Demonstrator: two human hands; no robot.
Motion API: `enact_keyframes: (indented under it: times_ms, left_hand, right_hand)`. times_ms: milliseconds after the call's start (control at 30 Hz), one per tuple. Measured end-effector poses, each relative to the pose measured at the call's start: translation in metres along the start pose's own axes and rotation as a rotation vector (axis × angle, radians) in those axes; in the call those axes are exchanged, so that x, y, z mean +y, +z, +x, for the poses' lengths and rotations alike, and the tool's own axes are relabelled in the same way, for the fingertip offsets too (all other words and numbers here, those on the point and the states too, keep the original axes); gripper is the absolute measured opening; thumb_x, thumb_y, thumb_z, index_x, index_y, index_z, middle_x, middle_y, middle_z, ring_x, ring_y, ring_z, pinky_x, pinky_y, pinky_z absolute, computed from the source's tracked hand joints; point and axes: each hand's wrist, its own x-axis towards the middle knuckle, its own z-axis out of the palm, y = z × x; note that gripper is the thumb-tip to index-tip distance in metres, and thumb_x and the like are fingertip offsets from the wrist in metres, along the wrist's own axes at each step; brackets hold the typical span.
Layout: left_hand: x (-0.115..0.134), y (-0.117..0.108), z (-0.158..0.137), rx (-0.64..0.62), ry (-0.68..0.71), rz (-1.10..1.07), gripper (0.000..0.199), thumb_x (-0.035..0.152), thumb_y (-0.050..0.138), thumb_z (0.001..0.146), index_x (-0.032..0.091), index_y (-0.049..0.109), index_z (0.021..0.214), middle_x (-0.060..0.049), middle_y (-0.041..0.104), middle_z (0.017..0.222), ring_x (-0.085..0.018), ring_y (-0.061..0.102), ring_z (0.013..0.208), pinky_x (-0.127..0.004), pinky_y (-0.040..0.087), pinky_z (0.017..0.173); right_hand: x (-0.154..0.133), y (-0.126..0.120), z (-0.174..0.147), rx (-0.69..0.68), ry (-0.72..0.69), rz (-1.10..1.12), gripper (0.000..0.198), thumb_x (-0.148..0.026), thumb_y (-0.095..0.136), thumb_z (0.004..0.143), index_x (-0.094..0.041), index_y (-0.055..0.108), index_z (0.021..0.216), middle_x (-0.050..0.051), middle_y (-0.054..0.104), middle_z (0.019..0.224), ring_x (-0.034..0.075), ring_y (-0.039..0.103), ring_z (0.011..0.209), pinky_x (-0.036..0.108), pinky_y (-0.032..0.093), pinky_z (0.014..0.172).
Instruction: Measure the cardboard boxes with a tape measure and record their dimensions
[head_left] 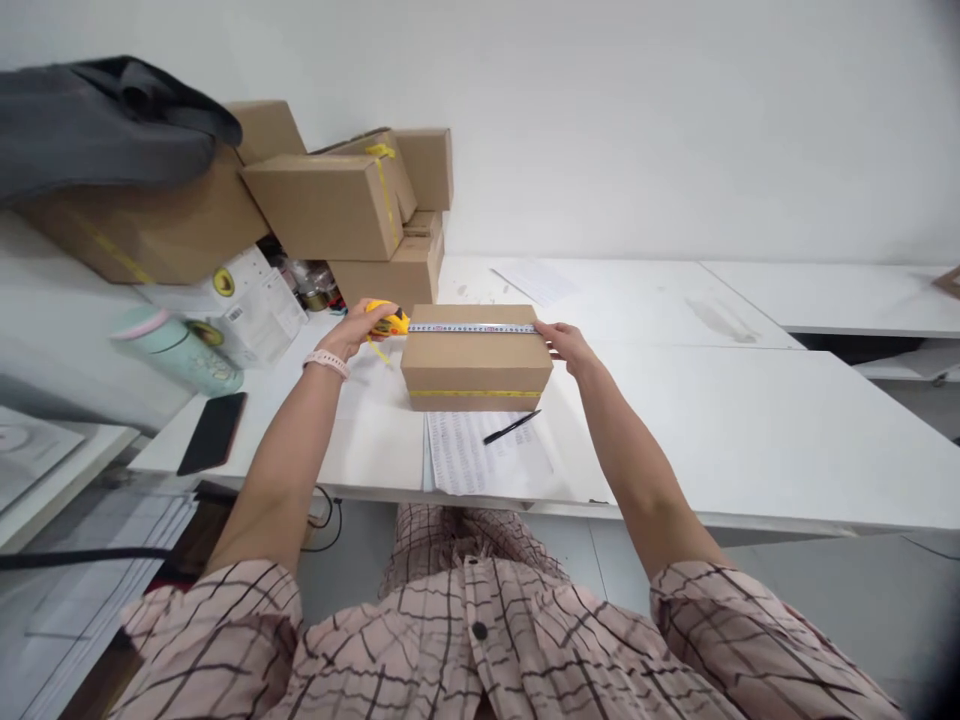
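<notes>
A closed cardboard box (477, 352) with a yellow strip along its front lies on the white table in front of me. Beside its left end, my left hand (358, 328) is closed around a yellow tape measure (388, 319). The pulled-out blade (472, 328) runs straight across the box top from left to right. At the right end my right hand (564, 343) pinches the blade's end against the box edge, its lower fingers along the box's side. Printed sheets (461, 455) lie just before the box, with a black pen (512, 428) on them.
Cardboard boxes (322, 205) are stacked at the back left against the wall, with a dark grey bag (97, 130) on top. A mint bottle (184, 352) and a black phone (213, 434) are near the left edge. Another paper (536, 280) lies behind the box.
</notes>
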Motion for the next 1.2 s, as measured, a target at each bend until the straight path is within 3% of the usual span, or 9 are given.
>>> enact_keyframes:
  times_ms: [167,400,500,567,667,800,867,967,1200]
  left_hand:
    - [-0.004,-0.003,0.006,-0.084,0.027,0.059,0.039,0.045,0.076,0.071,0.018,0.059,0.093,-0.003,0.071,0.084,-0.012,0.064,0.065,-0.019,0.042,0.052]
    - [0.000,-0.010,0.006,-0.121,0.019,0.130,0.036,0.047,0.075,0.072,0.018,0.064,0.089,-0.005,0.072,0.083,-0.015,0.064,0.067,-0.022,0.042,0.054]
    - [0.010,-0.021,-0.017,-0.133,0.056,0.141,0.037,0.045,0.078,0.070,0.017,0.068,0.092,-0.007,0.074,0.090,-0.018,0.068,0.077,-0.023,0.047,0.058]
    - [0.013,-0.022,-0.051,-0.201,0.098,0.134,0.042,0.042,0.082,0.068,0.017,0.070,0.098,-0.009,0.074,0.096,-0.020,0.070,0.081,-0.024,0.051,0.059]
    - [0.004,0.001,-0.125,-0.455,-0.004,0.084,0.042,0.040,0.082,0.071,0.018,0.071,0.105,-0.012,0.073,0.095,-0.021,0.070,0.069,-0.030,0.055,0.054]
    - [-0.028,0.069,-0.214,-0.773,-0.248,-0.361,0.055,0.050,0.075,0.081,0.025,0.056,0.126,-0.014,0.070,0.110,-0.026,0.075,0.079,-0.036,0.062,0.063]
    - [-0.038,0.100,-0.235,-0.774,-0.296,-0.613,0.059,0.058,0.075,0.079,0.026,0.051,0.123,-0.012,0.069,0.111,-0.027,0.076,0.077,-0.038,0.062,0.062]
    - [-0.037,0.125,-0.240,-0.691,-0.290,-0.743,0.049,0.058,0.070,0.084,0.025,0.053,0.116,-0.011,0.068,0.112,-0.027,0.076,0.077,-0.039,0.062,0.063]
    - [-0.022,0.131,-0.235,-0.577,-0.349,-0.742,0.046,0.061,0.069,0.083,0.022,0.059,0.107,-0.011,0.070,0.108,-0.027,0.076,0.076,-0.039,0.062,0.062]
  right_hand:
    - [-0.005,0.001,-0.002,0.056,-0.007,-0.119,0.038,-0.048,0.076,0.081,-0.018,0.056,0.068,0.004,0.069,0.077,0.013,0.062,0.071,0.027,0.048,0.068]
    - [-0.015,0.003,0.002,0.155,-0.067,-0.254,0.035,-0.032,0.077,0.080,-0.017,0.056,0.057,0.001,0.058,0.055,0.010,0.051,0.056,0.024,0.039,0.055]
    - [-0.023,-0.006,0.006,0.200,-0.145,-0.229,0.030,-0.028,0.074,0.082,-0.017,0.058,0.059,0.001,0.058,0.057,0.010,0.048,0.056,0.025,0.039,0.056]
    - [-0.032,-0.012,0.011,0.247,-0.254,-0.153,0.028,-0.030,0.068,0.087,-0.018,0.058,0.063,0.001,0.058,0.062,0.010,0.047,0.058,0.026,0.042,0.060]
    - [-0.046,-0.003,0.023,0.275,-0.398,-0.100,0.028,-0.037,0.061,0.092,-0.020,0.056,0.070,0.000,0.056,0.068,0.013,0.049,0.065,0.028,0.045,0.068]
    - [-0.060,0.040,0.043,0.043,-0.433,-0.253,0.028,-0.040,0.062,0.092,-0.020,0.057,0.072,0.001,0.057,0.071,0.016,0.052,0.074,0.032,0.047,0.081]
    - [-0.064,0.063,0.053,-0.044,-0.419,-0.346,0.028,-0.040,0.063,0.090,-0.020,0.059,0.072,0.003,0.060,0.073,0.018,0.054,0.079,0.035,0.046,0.087]
    - [-0.064,0.084,0.064,-0.031,-0.372,-0.482,0.027,-0.039,0.064,0.089,-0.020,0.061,0.070,0.005,0.063,0.076,0.021,0.058,0.086,0.040,0.044,0.095]
    - [-0.054,0.082,0.069,-0.019,-0.360,-0.562,0.024,-0.044,0.068,0.084,-0.021,0.066,0.075,0.006,0.069,0.085,0.021,0.060,0.084,0.043,0.045,0.095]
